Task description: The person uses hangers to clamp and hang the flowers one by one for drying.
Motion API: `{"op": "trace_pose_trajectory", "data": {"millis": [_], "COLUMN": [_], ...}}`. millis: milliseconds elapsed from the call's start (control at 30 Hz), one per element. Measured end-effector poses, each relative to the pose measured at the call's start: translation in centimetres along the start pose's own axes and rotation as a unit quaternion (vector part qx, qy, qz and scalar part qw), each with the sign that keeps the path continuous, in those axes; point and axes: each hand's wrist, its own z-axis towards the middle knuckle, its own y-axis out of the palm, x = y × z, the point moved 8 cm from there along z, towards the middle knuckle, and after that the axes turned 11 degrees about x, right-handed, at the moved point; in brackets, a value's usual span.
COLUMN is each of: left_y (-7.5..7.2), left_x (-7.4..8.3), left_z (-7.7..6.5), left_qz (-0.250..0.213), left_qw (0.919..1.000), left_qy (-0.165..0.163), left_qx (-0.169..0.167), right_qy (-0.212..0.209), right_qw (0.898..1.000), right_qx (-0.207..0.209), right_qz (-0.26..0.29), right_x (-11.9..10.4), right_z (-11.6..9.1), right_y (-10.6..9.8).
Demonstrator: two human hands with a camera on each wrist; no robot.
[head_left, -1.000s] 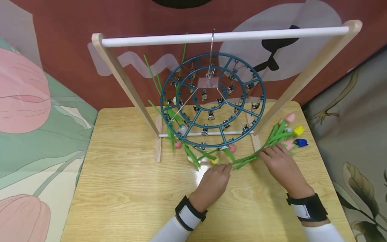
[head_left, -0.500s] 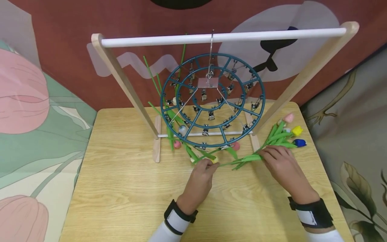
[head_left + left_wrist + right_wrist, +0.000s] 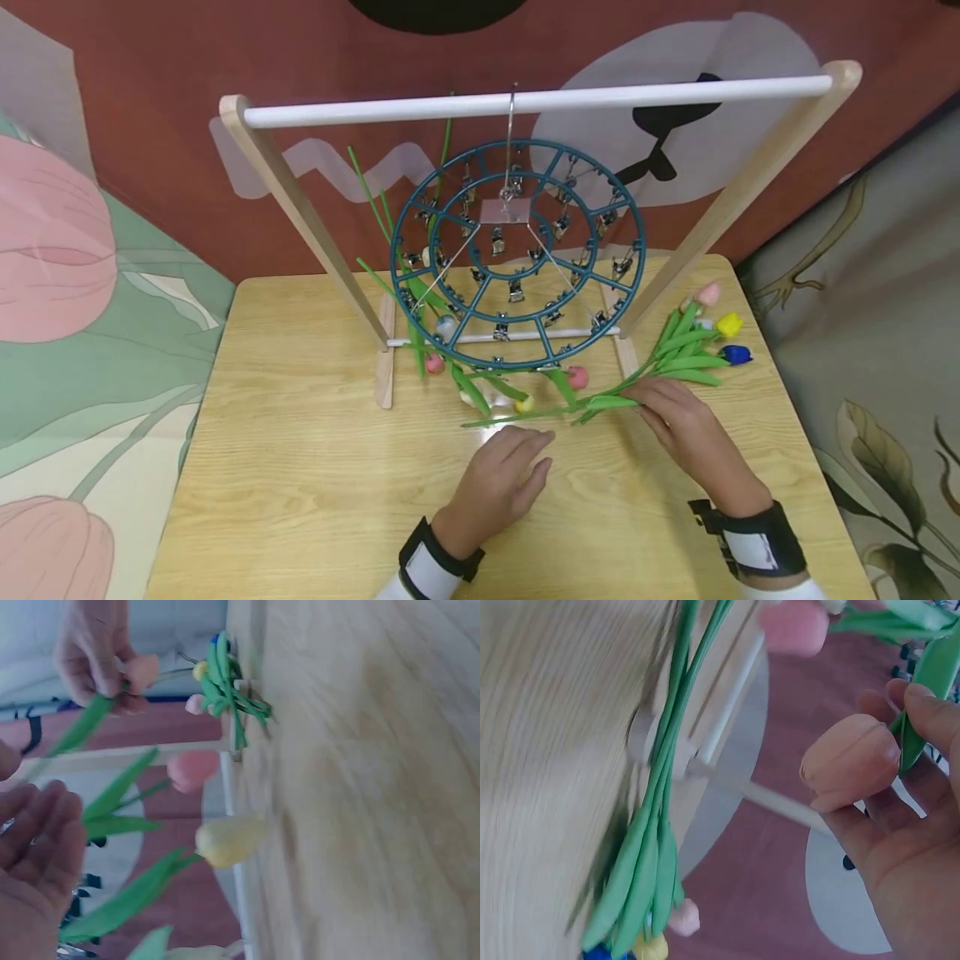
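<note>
My right hand [image 3: 686,429] pinches a pink artificial tulip [image 3: 851,761] just below its flower head. Its green leaf [image 3: 611,402] and long stem stretch leftward over the table. My left hand [image 3: 495,479] is beside the stem's free end, fingers spread and holding nothing. Under my right hand's far side lies a bunch of tulips on the table, with a blue [image 3: 737,355], a yellow [image 3: 729,325] and a pale pink flower [image 3: 707,293]. From the round teal clip hanger [image 3: 517,317] several tulips hang head down, among them a pink one [image 3: 576,377] and a yellow one [image 3: 229,841].
A wooden stand with a white top bar [image 3: 420,108] carries the hanger by a metal hook [image 3: 512,133]. Many small metal clips dangle from its rings. The stand's feet [image 3: 385,379] rest on the wooden table [image 3: 300,492], against a patterned cloth backdrop.
My left hand drew a stem leftward from the bunch, then let go and opened its fingers. My right hand now holds that pink tulip near its head.
</note>
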Motion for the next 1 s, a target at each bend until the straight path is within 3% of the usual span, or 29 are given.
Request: {"op": "trace_pose_trajectory", "data": {"millis": [133,300,433,633,767,867,1000], "left_y": [1.6,2.7,3.0,2.6,2.3,2.2,2.5], "left_x": [-2.3,-3.4,-3.4,-3.1,-2.9,-2.7,-2.5], "left_z": [-0.8,-0.2,0.5,1.3,1.6,1.6,1.5], "left_qz": [-0.047,-0.140,-0.197,-0.251,-0.250,-0.224,-0.173], "left_qw": [0.9906,0.9704,0.9563,0.9435,0.9485,0.9597,0.9747], "left_qy": [-0.122,-0.197,-0.214,-0.198,-0.171,-0.149,-0.131], "left_qx": [-0.040,-0.015,0.034,0.088,0.092,0.083,0.054], "right_qy": [-0.003,-0.008,-0.002,-0.026,-0.032,-0.001,0.040], "right_qw": [0.999,0.995,0.991,0.992,0.991,0.989,0.992], "right_qx": [0.006,0.009,-0.010,-0.006,0.071,0.121,0.105], "right_qz": [0.042,0.097,0.133,0.127,0.108,0.088,0.060], "right_x": [-1.5,-3.4,-4.6,-5.5,-5.0,-3.8,-2.6], "right_z": [0.2,0.6,0.8,1.3,2.6,4.1,6.8], "right_y": [0.8,2.5,3.9,3.8,1.1,-1.3,-3.0]}}
